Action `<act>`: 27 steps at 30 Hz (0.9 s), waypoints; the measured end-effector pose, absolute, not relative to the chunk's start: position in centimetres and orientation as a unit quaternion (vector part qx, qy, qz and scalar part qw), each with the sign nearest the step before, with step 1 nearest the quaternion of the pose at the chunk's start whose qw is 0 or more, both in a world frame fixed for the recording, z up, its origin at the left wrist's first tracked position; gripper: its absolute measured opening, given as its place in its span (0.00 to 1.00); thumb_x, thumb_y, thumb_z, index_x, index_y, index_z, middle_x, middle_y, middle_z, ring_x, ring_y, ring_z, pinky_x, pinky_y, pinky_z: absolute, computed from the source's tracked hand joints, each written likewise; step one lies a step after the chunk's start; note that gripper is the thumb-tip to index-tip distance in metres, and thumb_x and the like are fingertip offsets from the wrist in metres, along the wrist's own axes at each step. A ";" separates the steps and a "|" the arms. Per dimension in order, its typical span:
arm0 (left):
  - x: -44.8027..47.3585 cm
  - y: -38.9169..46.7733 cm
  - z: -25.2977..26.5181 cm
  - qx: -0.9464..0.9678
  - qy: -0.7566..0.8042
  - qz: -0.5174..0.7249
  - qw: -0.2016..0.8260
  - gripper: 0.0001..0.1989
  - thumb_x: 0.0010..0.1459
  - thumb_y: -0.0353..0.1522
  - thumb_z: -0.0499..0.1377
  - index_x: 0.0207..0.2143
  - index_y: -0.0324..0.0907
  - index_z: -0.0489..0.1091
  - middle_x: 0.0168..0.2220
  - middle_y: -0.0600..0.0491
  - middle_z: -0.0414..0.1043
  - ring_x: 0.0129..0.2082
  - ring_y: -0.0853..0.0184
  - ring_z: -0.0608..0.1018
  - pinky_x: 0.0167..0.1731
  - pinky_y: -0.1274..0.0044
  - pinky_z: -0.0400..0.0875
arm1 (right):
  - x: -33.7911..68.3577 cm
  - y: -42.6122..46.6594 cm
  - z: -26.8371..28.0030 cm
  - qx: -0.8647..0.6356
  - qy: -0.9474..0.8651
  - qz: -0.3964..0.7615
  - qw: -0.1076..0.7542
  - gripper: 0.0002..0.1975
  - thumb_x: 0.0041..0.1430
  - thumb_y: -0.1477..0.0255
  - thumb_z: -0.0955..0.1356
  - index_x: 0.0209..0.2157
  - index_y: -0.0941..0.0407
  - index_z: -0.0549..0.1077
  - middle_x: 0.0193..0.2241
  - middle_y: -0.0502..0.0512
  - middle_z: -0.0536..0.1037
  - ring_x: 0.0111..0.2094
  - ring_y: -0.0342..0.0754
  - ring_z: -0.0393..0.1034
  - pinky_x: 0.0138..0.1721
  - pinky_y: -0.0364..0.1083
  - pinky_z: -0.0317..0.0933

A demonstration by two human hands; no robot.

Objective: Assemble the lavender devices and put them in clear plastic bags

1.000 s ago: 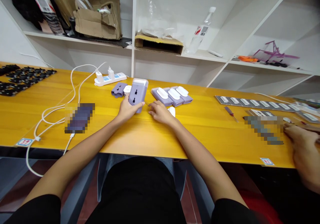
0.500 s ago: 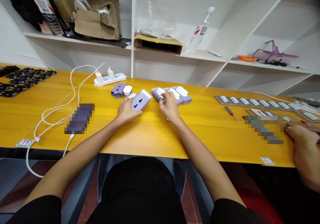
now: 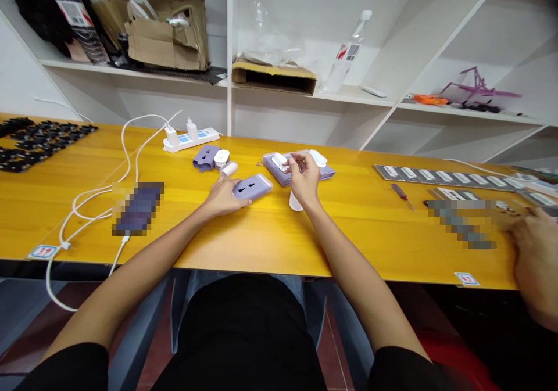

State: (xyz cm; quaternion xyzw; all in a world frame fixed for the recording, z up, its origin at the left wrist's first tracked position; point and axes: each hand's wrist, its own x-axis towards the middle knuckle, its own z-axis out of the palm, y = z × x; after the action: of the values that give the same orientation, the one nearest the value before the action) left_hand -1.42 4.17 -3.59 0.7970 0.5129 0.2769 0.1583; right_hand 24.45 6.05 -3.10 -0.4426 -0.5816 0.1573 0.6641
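Observation:
My left hand is closed around a lavender power-socket housing with two black outlet openings, held low over the table. My right hand is bent with its fingertips pinched together in front of lavender housings; what lies between the fingers is hidden. White oval pieces sit on those housings. A white rounded piece shows just below my right hand. Beyond my left hand are a pale cylindrical piece, a white round socket piece and another lavender housing.
A white power strip with two plugged chargers stands at the back; its cables loop to a phone on the left. On the right lie a screwdriver, a long tray of white parts, and another person's hand.
My left hand has lowered and turned the lavender housing flatter, baring the pale cylinder behind it. My right hand has shifted right, off the left housing, its fingers drawn together.

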 end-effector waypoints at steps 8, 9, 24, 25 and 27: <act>-2.0 5.1 -3.9 0.763 0.508 0.370 0.152 0.25 0.60 0.50 0.67 0.52 0.43 0.79 0.58 0.39 0.79 0.64 0.43 0.75 0.68 0.53 0.66 | 24.5 5.5 -3.1 -0.495 -0.636 0.066 0.588 0.06 0.69 0.66 0.68 0.40 0.52 0.75 0.41 0.58 0.80 0.44 0.54 0.76 0.47 0.53 0.74; -2.3 5.5 -4.0 0.765 0.503 0.379 0.138 0.22 0.63 0.48 0.65 0.50 0.44 0.79 0.57 0.40 0.79 0.63 0.44 0.75 0.68 0.54 0.66 | 24.6 5.5 -3.2 -0.501 -0.649 0.046 0.570 0.05 0.68 0.67 0.68 0.39 0.52 0.75 0.41 0.58 0.80 0.45 0.54 0.76 0.48 0.54 0.74; -5.7 10.1 -4.3 0.751 0.508 0.420 0.048 0.22 0.65 0.36 0.58 0.59 0.42 0.77 0.66 0.40 0.70 0.68 0.47 0.68 0.71 0.55 0.59 | 25.1 6.3 -4.6 -0.514 -0.769 0.005 0.381 0.06 0.66 0.71 0.68 0.37 0.54 0.78 0.38 0.62 0.81 0.46 0.60 0.73 0.55 0.60 0.69; -5.8 10.2 -4.4 0.756 0.504 0.414 0.051 0.23 0.65 0.35 0.57 0.60 0.42 0.76 0.68 0.41 0.69 0.70 0.46 0.67 0.72 0.53 0.58 | 25.3 6.4 -4.6 -0.519 -0.758 -0.006 0.396 0.07 0.67 0.71 0.67 0.38 0.54 0.79 0.40 0.63 0.81 0.47 0.61 0.73 0.56 0.61 0.69; -5.9 10.4 -4.5 0.767 0.500 0.397 0.061 0.24 0.65 0.35 0.56 0.62 0.43 0.75 0.69 0.41 0.70 0.71 0.46 0.66 0.72 0.51 0.56 | 25.9 6.8 -4.5 -0.535 -0.729 -0.032 0.426 0.08 0.67 0.72 0.66 0.41 0.54 0.79 0.43 0.65 0.81 0.50 0.63 0.72 0.58 0.63 0.67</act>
State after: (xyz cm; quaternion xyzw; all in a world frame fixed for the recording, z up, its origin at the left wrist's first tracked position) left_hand -5.85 10.40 -4.49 0.7667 0.5004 0.3975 0.0611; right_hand 25.92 6.76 -4.52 -0.5348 -0.7291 -0.0317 0.4260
